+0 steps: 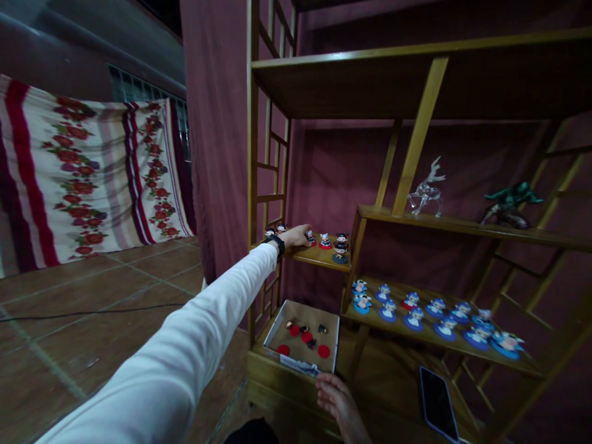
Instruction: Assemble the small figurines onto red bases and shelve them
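Note:
My left hand [296, 236], in a white sleeve with a black wristband, reaches out to a small wooden shelf [319, 257]. Its fingers are pinched on a small figurine on a red base [310, 237]. Two more figurines [325, 241] [341, 246] stand just right of it, and two [275, 230] stand behind my wrist. My right hand [337, 401] is low in front of me, fingers curled on the near edge of a shallow cardboard box [303, 365]. Inside the box lie red round bases [324, 351] and small dark pieces.
A lower shelf [416, 336] carries several figurines on blue bases [414, 317]. Above it stand a clear glass deer [426, 190] and a green figure [509, 203]. A phone [438, 404] lies on the bottom board. A floral cloth [87, 172] hangs at the left over a tiled floor.

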Available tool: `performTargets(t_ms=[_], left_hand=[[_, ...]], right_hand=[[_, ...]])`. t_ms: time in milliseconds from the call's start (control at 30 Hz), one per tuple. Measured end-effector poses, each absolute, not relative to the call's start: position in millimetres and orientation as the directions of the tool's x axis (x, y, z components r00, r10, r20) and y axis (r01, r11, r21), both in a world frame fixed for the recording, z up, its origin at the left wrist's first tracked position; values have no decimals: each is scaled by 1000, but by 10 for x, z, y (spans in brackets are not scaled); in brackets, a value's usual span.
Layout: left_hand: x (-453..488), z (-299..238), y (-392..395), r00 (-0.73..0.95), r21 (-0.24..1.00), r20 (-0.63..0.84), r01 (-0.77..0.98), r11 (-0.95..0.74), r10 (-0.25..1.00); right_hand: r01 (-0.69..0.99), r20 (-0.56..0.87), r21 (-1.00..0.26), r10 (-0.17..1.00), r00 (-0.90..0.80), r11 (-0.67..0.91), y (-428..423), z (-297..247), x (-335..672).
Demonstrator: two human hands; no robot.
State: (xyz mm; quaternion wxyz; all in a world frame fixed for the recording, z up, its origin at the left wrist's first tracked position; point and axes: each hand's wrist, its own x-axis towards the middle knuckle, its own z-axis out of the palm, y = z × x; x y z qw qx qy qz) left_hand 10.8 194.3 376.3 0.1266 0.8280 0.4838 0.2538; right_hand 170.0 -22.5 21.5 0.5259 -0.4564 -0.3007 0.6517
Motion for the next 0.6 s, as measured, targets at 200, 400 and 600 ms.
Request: performTargets(t_ms=[200,400,600], left_hand=[[83,3736,1850,377,550,319,673,-494,869],[35,3678,1928,367,660,285,594,-459,885],[13,3653,1979,351,736,293,511,-444,890]], right_hand=[[-413,-274,-872,961,-30,-262,-212,187,1710],[-407,-257,-880,966,-26,-245,-246,196,1714],[-393,-241,-889,970,-31,-233,-319,282,1720]])
